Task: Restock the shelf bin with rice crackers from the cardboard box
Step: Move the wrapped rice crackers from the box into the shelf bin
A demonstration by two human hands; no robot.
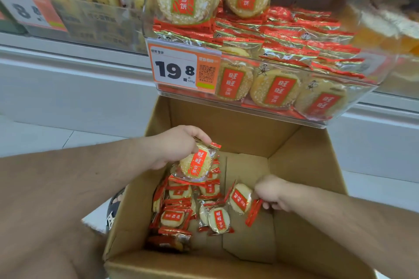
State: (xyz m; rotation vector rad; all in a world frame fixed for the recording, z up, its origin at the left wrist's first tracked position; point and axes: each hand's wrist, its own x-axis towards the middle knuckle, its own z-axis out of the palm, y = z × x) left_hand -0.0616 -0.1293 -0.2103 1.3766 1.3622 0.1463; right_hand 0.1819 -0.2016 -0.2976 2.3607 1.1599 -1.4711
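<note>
- Head view, looking down: an open cardboard box (226, 120) fills the lower centre of the frame, flaps up, with the clear shelf bin (353, 106) jutting out just above it at upper centre and right.
- Left hand (179, 145), centre-left, is inside the box; its fingers (200, 139) curl down and pinch the top edge of a rice cracker packet (196, 162), which hangs lifted above the pile.
- Right hand (271, 191), right of centre and lower in the box, has its fingers curled round the red end of a second packet (241, 198), which stands tilted on edge beside the hand.
- Loose packets (179, 204) lie heaped along the left side of the box floor, some flat, some on edge; the right side of the floor shows bare cardboard.
- The bin is packed already: packets stand face-out behind its front wall, with rows of red packet ends stacked behind them.
- A price tag (174, 70) reading 19.8 is fixed at the bin's left front corner.
- Two packets at the top centre of the frame stand upright at the back of the bin.
- Upper left, blurred: a neighbouring bin (95, 20) of pale snacks with its own price tag.
- A sandalled foot (115, 206) shows on the floor just left of the box.
</note>
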